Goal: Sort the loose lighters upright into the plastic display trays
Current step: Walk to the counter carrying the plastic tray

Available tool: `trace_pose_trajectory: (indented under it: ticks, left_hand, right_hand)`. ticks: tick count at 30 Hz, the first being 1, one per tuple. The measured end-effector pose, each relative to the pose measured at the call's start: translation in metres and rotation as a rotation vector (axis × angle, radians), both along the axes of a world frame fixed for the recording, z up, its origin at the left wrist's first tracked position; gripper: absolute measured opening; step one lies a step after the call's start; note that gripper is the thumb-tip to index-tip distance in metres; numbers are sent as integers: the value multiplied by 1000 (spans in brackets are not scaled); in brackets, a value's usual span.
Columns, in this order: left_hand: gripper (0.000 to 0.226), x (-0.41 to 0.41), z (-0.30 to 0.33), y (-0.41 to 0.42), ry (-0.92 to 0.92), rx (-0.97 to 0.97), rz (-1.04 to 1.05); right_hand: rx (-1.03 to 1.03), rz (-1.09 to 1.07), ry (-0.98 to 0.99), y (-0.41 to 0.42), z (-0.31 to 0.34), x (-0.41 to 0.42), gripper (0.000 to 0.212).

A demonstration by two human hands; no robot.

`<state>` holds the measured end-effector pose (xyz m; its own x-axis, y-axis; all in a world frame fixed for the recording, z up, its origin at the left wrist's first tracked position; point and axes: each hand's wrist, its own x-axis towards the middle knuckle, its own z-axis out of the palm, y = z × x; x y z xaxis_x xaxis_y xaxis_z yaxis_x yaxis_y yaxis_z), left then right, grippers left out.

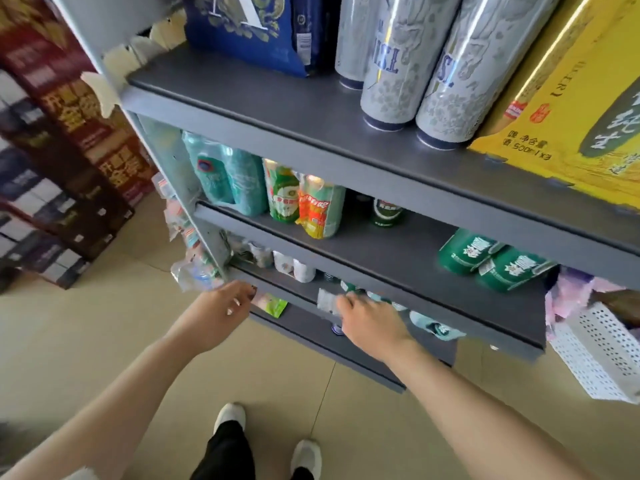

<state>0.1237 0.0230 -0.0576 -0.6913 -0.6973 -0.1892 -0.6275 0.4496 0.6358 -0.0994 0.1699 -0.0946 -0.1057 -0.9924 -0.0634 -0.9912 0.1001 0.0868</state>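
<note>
two bare hands reach toward the low tiers of a grey metal shelving unit (311,126) stocked with tall pale printed cans (391,64), green shrink-wrapped can packs (491,261) and a yellow cardboard carton (571,98). our left hand (221,310) hovers at the shelf's near corner with fingers loosely curled and nothing visibly in it, just beside a small green sachet (273,304) lying on the lowest board. our right hand (370,320), well apart from the left, extends palm-down over the same board among small blurred packets; its fingertips are hidden, so we cannot tell whether it grips anything. neither loose lighters nor plastic display trays can be identified in this view; a white perforated plastic basket (595,355) hangs at the shelf's right end, contents unclear. we judge that the task's objects lie deeper on the lower shelf or out of frame. a lighter, once found, should handle as light, rigid and smooth-sided, hence prone to slip and topple; we would pinch it across the broad faces of the body, below the metal head, and lower it base-first into a tray slot.
</note>
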Motion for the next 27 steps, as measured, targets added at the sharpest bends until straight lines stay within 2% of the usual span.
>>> trace_pose_trajectory:
  ticks: [2,5,7,10,14,22,27]
  left_hand:
    - [17,41,-17,4,-91,3,80]
    - [21,108,-36,12,-194,56,267]
    - [21,153,-44,18,-268,105,403]
    - [21,217,-48,25,-315,121,603]
    - [24,285,-45,29,-287,128,882]
    - [22,410,-45,-36,-298,188,1008]
    - [20,462,-28,-128,-197,146,1039]
  right_hand:
    - [90,36,-44,-11,-2,22,42]
    - [274,-4,-180,-46,-7,51,26]
    - [393,1,-247,-79,-9,79,34]
    - [402,101,-371,-130,-8,134,26]
    - [412,295,-434,-195,3,220,22]
    - [417,458,-436,-329,15,369,10]
    - [419,433,-280,-423,14,419,12]
